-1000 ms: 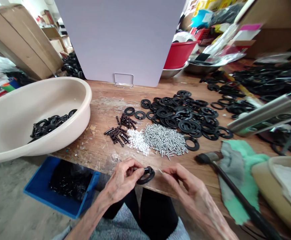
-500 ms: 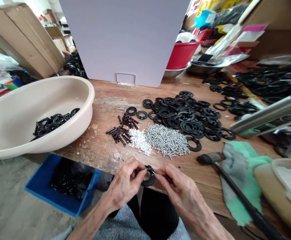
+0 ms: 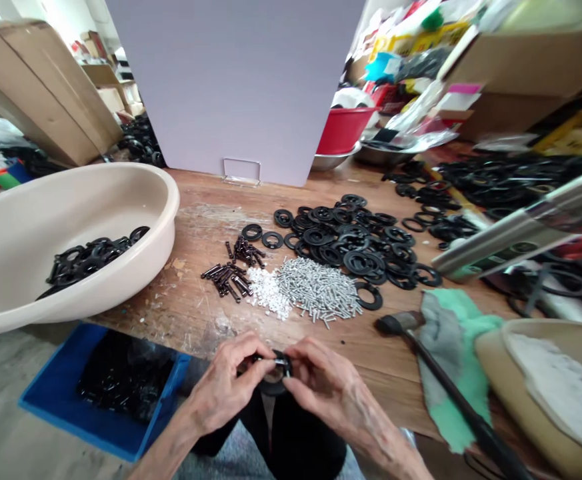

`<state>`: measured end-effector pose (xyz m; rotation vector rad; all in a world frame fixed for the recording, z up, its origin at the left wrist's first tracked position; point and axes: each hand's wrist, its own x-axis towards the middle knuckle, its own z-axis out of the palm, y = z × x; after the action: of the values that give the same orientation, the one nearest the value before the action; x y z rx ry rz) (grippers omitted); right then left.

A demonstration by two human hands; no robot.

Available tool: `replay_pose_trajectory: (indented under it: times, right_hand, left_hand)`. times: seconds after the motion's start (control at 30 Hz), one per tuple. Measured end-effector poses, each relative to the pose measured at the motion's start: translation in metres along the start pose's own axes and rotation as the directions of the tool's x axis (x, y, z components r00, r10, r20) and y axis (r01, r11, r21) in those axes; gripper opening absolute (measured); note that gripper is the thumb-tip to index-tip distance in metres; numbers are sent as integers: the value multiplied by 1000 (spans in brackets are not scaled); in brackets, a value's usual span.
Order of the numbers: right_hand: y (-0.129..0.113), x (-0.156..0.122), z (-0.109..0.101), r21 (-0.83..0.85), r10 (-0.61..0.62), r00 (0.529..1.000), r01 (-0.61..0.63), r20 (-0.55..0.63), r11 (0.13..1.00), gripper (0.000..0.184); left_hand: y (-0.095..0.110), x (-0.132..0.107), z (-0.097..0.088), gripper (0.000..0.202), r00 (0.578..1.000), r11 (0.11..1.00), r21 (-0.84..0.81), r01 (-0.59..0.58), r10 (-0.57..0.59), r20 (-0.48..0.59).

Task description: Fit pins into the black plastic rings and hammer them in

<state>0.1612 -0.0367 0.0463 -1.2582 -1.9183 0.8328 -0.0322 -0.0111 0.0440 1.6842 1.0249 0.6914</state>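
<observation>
While left hand (image 3: 223,387) clamps black plastic ring (image 3: 273,385) with fingers curled, just over desk (image 3: 211,227) edge, right-hand fingers (image 3: 303,363) pinch silver screw (image 3: 281,363) at ring centre; screw pile (image 3: 318,290) ahead, beside white plastic bits (image 3: 268,292).

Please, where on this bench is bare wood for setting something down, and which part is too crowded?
Bare wood shows on the workbench between the beige basin and the dark bolts, and between the silver screws and the hammer head. It is crowded around the loose black rings and further right, behind the green cloth.
</observation>
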Motion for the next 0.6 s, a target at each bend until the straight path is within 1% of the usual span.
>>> replay_pose_trajectory:
  times: [0.07,0.13,0.2,0.23,0.27,0.33,0.4,0.5,0.53,0.57,0.6]
  right_hand:
    - [-2,-2,4,29,73,997,-73,-5,997,10]
    - [-2,-4,10,120,191,982,-190,7,974,10]
    - [-1,-5,14,272,313,949,-310,33,911,15]
    - [0,-5,16,350,355,933,-350,53,869,18]
    - [1,-5,17,414,383,921,-376,70,829,22]
    - [2,-3,19,496,412,907,-401,93,770,28]
    - [1,-1,20,530,433,896,-414,95,740,31]
    - [-2,3,21,559,474,875,-442,96,702,35]
    - [-1,3,20,554,481,869,-458,115,695,36]
    - [0,2,17,530,485,866,-469,121,706,38]
    - [2,-1,12,473,481,871,-466,98,747,39]
  left_hand:
    - [2,-2,-4,13,998,1000,1,25,-25,49]
    - [7,-3,-9,14,993,999,35,7,-11,121]
    - [13,-4,-11,21,978,994,87,-59,40,204]
    - [15,-4,-10,26,971,988,120,-95,66,229]
    - [17,-4,-8,30,968,980,153,-128,90,232]
    - [16,-3,-1,33,973,962,214,-169,127,194]
    - [12,0,8,29,979,952,252,-173,139,147]
    - [6,4,18,20,984,953,260,-152,123,125]
    - [5,6,20,16,986,956,256,-144,117,117]
    - [4,7,21,12,988,959,249,-136,112,109]
    - [3,9,21,9,989,962,241,-132,111,97]
